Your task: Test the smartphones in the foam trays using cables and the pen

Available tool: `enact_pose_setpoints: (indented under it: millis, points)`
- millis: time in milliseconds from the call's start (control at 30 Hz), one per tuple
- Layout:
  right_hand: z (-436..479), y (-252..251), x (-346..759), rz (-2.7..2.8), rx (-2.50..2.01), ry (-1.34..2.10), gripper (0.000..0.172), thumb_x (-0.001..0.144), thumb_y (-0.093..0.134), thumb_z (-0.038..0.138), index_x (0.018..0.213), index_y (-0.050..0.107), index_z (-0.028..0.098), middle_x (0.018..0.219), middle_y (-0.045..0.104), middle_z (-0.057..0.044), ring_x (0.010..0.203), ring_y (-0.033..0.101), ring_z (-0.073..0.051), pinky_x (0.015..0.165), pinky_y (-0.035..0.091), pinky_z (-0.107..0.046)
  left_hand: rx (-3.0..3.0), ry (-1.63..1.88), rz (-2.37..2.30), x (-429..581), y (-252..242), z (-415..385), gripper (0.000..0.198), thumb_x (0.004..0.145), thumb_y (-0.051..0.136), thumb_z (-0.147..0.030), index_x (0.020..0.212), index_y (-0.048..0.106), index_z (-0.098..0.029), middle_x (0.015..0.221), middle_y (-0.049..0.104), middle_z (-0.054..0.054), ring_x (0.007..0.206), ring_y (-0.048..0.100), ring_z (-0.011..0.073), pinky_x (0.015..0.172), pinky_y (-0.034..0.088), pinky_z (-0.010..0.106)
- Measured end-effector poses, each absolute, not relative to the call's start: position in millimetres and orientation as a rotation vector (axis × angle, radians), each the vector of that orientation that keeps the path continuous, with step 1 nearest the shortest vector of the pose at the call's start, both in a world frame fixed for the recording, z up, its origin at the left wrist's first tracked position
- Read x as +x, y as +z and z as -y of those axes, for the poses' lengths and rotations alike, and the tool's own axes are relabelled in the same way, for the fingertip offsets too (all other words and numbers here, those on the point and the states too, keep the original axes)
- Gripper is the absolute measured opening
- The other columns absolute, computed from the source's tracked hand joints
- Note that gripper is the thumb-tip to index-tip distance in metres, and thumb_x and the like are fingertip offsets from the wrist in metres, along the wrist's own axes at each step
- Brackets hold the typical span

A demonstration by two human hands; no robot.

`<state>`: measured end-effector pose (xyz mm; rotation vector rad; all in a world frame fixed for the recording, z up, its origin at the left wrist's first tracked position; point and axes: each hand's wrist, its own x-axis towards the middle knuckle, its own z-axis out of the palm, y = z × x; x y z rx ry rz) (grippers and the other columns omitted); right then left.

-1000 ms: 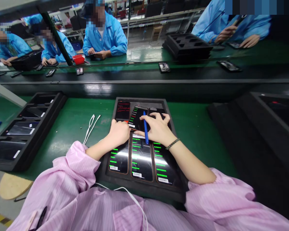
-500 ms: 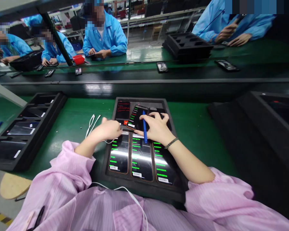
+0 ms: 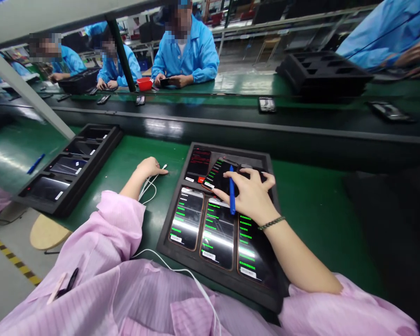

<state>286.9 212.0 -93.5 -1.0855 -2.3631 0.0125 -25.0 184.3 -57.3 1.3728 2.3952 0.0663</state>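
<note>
My left hand (image 3: 149,170) is closed around thin white cables (image 3: 151,185) on the bench left of the black tray (image 3: 166,242). Its thumb points out beside a cable end; the other fingers are partly hidden. My right hand (image 3: 250,191) holds a blue pen (image 3: 232,189) between thumb and fingers, above the tray's upper row. Under its fingertips a smartphone (image 3: 217,173) lies tilted across the slots. Three phones (image 3: 187,217) with green text lines fill the front row. At upper left sits a phone with red text (image 3: 200,161).
Left stands another black tray (image 3: 61,205) with several phones, a blue pen (image 3: 36,163) beyond it. Dark foam trays (image 3: 367,205) lie right. Across the conveyor (image 3: 217,121), which carries phones, people in blue coats work near a red bin (image 3: 144,84) and stacked black trays (image 3: 324,77).
My left hand has moved left, away from the phone tray to the cables on the bench. My right hand stays over the tilted phone with the pen. The view has turned right.
</note>
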Motion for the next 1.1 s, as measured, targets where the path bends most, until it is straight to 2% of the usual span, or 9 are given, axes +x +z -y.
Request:
enact_pose_setpoints:
  millis: [67,167,267,400,567,733,833,933,1100]
  points:
    - [-212.7,-93.1,287.2,2.352,-1.1,0.009,0.042,0.09,0.046,0.057,0.101,0.065,0.022,0.093,0.073,-0.012,0.111,0.052,-0.036,0.097,0.018,-0.056,1.372,0.033,-2.419,-11.5,-63.2,-188.7,0.025,0.07,0.08,-0.037,0.076,0.069,-0.015,0.09,0.073,0.014,0.091,0.069,0.0308,0.074,0.049,0.033]
    - [-213.4,-92.5,287.7,2.349,-1.104,0.019,0.04,0.09,0.046,0.055,0.1,0.066,0.022,0.093,0.073,-0.012,0.112,0.051,-0.035,0.098,0.016,-0.056,1.379,0.019,-2.447,-2.8,-60.5,-190.0,0.019,0.078,0.073,-0.03,0.086,0.072,-0.012,0.105,0.072,0.02,0.1,0.068,0.0333,0.077,0.049,0.035]
    - [-214.1,-91.3,288.3,2.339,-1.098,0.046,0.04,0.089,0.047,0.055,0.1,0.066,0.022,0.095,0.073,-0.013,0.113,0.052,-0.035,0.099,0.016,-0.056,1.452,0.054,-2.368,1.4,-43.1,-180.1,0.022,0.087,0.063,-0.033,0.082,0.074,-0.014,0.093,0.075,0.014,0.087,0.069,0.0253,0.072,0.048,0.029]
    - [-215.5,-89.1,290.3,2.361,-1.097,0.075,0.035,0.09,0.047,0.049,0.102,0.065,0.023,0.096,0.073,-0.012,0.116,0.051,-0.035,0.099,0.016,-0.056,1.763,0.268,-1.934,28.7,-19.1,-151.3,0.035,0.093,0.054,-0.04,0.079,0.076,-0.016,0.074,0.075,0.005,0.067,0.065,0.016,0.063,0.042,0.023]
    - [-215.2,-87.5,291.0,2.444,-1.074,0.141,0.033,0.089,0.05,0.046,0.106,0.064,0.022,0.103,0.072,-0.012,0.119,0.05,-0.035,0.099,0.016,-0.055,1.993,0.096,-1.683,81.2,-23.8,-126.3,0.024,0.091,0.06,-0.03,0.082,0.076,-0.014,0.081,0.076,0.009,0.074,0.068,0.0213,0.066,0.043,0.027]
    - [-213.7,-88.5,288.9,2.514,-0.966,0.264,0.033,0.084,0.055,0.044,0.109,0.063,0.023,0.112,0.071,-0.012,0.12,0.05,-0.035,0.1,0.016,-0.055,2.019,0.098,-1.757,95.4,-41.2,-124.4,0.029,0.098,0.048,-0.028,0.103,0.073,-0.014,0.107,0.074,0.014,0.102,0.069,0.028,0.083,0.05,0.033]
    - [-213.1,-89.9,287.6,2.53,-0.948,0.299,0.033,0.084,0.056,0.042,0.11,0.062,0.023,0.111,0.071,-0.012,0.12,0.049,-0.035,0.1,0.016,-0.056,2.072,0.126,-1.746,94.4,-48.2,-121.5,0.032,0.1,0.04,-0.021,0.112,0.067,-0.012,0.116,0.071,0.016,0.109,0.068,0.0283,0.09,0.051,0.035]
    - [-212.9,-90.0,287.1,2.553,-0.945,0.328,0.032,0.083,0.057,0.041,0.109,0.063,0.023,0.109,0.071,-0.012,0.12,0.05,-0.035,0.1,0.017,-0.057,2.077,0.148,-1.745,96.6,-50.9,-118.9,0.03,0.1,0.04,-0.02,0.114,0.065,-0.013,0.111,0.073,0.014,0.104,0.07,0.0263,0.087,0.053,0.033]
    - [-224.1,-78.9,296.0,2.497,-1.007,0.197,0.029,0.084,0.054,0.04,0.107,0.064,0.025,0.113,0.068,-0.011,0.12,0.049,-0.035,0.1,0.018,-0.057,2.07,0.076,-1.949,106.0,-50.8,-125.7,0.028,0.096,0.051,-0.036,0.101,0.073,-0.021,0.095,0.076,0.01,0.094,0.072,0.028,0.082,0.055,0.036]
